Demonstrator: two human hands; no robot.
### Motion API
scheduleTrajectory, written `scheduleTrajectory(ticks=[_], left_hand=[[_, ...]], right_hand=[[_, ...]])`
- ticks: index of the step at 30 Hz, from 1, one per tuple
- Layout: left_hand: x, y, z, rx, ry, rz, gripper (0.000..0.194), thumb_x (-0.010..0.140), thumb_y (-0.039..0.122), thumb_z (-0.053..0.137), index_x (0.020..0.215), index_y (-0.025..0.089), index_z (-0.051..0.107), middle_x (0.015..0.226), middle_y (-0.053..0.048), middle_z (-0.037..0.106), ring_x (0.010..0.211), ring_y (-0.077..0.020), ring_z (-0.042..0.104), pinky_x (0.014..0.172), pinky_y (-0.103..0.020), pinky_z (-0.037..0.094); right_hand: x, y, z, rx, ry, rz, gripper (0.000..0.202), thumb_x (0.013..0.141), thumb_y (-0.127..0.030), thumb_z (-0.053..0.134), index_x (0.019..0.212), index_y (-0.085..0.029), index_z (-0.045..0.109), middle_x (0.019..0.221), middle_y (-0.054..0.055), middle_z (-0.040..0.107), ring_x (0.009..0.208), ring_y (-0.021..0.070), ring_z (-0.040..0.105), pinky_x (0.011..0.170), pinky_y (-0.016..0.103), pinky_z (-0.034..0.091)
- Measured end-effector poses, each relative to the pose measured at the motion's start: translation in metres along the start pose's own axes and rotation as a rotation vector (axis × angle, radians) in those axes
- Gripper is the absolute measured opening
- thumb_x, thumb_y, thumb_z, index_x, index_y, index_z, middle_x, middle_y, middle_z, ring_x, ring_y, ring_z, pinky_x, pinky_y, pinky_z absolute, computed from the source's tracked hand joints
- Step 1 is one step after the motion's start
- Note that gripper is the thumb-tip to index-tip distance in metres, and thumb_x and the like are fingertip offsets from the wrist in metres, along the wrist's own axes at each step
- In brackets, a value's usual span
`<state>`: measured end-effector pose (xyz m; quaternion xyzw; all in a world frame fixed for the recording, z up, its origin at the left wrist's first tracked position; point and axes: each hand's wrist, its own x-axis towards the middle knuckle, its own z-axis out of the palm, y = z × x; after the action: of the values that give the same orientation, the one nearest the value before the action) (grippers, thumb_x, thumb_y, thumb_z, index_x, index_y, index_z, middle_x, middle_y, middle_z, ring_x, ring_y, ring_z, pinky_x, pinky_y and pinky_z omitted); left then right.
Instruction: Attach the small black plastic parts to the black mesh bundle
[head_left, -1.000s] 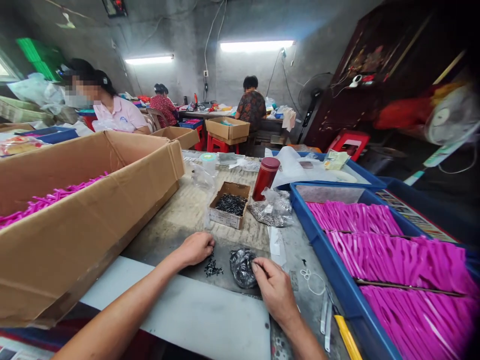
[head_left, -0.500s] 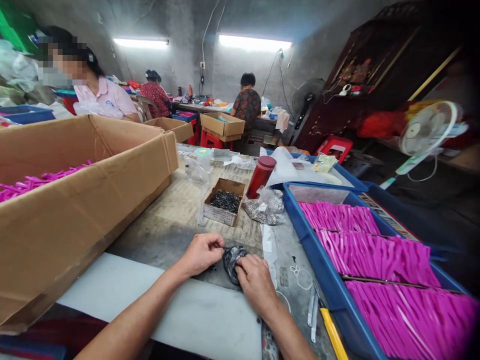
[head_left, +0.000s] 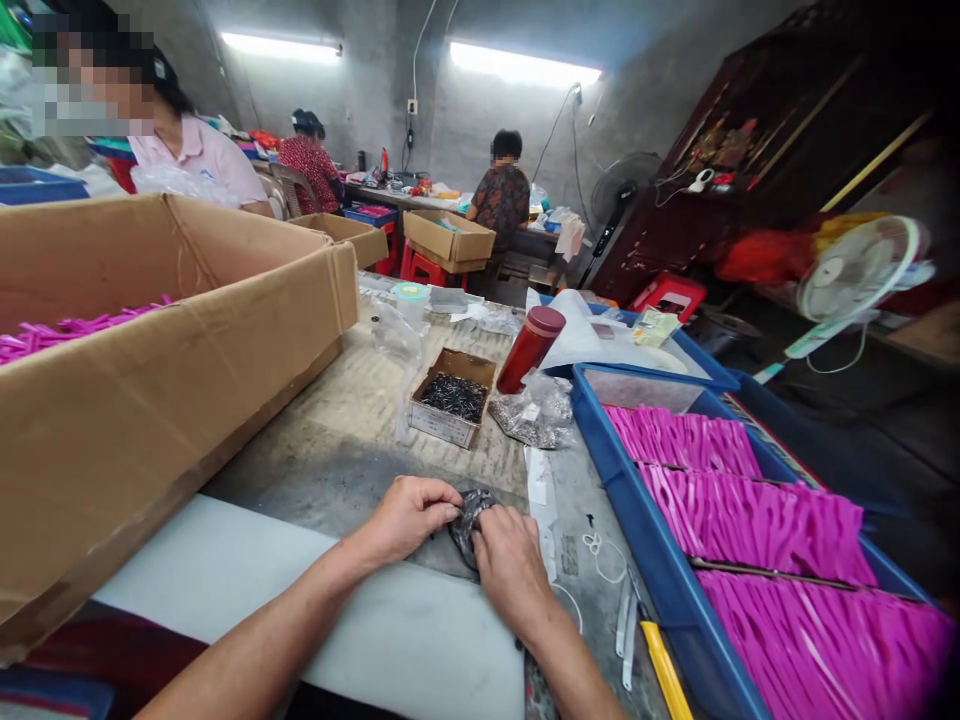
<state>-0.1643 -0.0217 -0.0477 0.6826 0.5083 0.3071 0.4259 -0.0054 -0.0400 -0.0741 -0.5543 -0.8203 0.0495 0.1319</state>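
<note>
A dark, shiny bundle that looks like a small plastic bag lies on the worktable between my hands. My right hand is closed on its right side, fingers curled over the edge. At its upper left, my left hand pinches with thumb and forefinger; what lies between those fingertips is too small to make out. Just beyond is a small open box of dark little pieces. To its right stand a red cylinder and a clear bag of small metallic parts.
A large cardboard box with magenta pieces fills the left. On the right, a blue tray holds rows of magenta strips. A yellow-handled tool lies beside it. Three people sit farther back.
My left hand has shifted slightly right, and its thumb and forefinger now reach the bundle's upper left edge. My right hand stays on the bundle. The camera view has shifted a little.
</note>
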Motion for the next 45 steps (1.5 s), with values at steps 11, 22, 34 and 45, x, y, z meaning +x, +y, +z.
scheduleTrajectory(ticks=[11,22,34,45], left_hand=[[-0.001,0.003,0.003,-0.022,0.003,0.041,0.016,0.070,0.019,0.049,0.068,0.011,0.063,0.058,0.001,0.056,0.057,-0.0102,0.047,0.054,-0.017,0.036],[-0.003,0.006,0.007,-0.020,-0.052,0.087,0.017,0.073,0.018,0.047,0.069,0.012,0.062,0.061,0.002,0.056,0.059,-0.0104,0.047,0.057,-0.018,0.036],[-0.006,0.012,0.012,-0.109,-0.043,0.103,0.017,0.074,0.020,0.048,0.070,0.012,0.061,0.062,0.000,0.057,0.061,-0.0112,0.048,0.058,-0.019,0.037],[-0.005,0.012,0.014,-0.094,-0.021,0.130,0.016,0.073,0.021,0.049,0.068,0.013,0.061,0.063,-0.001,0.056,0.062,-0.0119,0.048,0.060,-0.021,0.037]], right_hand=[[-0.007,0.009,-0.002,0.197,0.047,-0.013,0.011,0.077,-0.014,0.041,0.071,-0.017,0.050,0.072,0.004,0.056,0.071,0.0188,0.048,0.062,0.029,0.030],[-0.009,0.012,-0.011,0.472,0.149,-0.010,0.013,0.078,-0.017,0.037,0.072,-0.018,0.049,0.068,0.003,0.055,0.068,0.0175,0.050,0.061,0.028,0.034],[-0.013,0.008,-0.014,0.594,0.181,-0.014,0.013,0.080,-0.020,0.038,0.075,-0.018,0.050,0.070,0.002,0.056,0.068,0.0163,0.051,0.062,0.026,0.036],[-0.012,0.006,-0.014,0.647,0.193,-0.001,0.014,0.079,-0.019,0.039,0.074,-0.019,0.052,0.068,0.001,0.056,0.066,0.0157,0.051,0.058,0.024,0.037]])
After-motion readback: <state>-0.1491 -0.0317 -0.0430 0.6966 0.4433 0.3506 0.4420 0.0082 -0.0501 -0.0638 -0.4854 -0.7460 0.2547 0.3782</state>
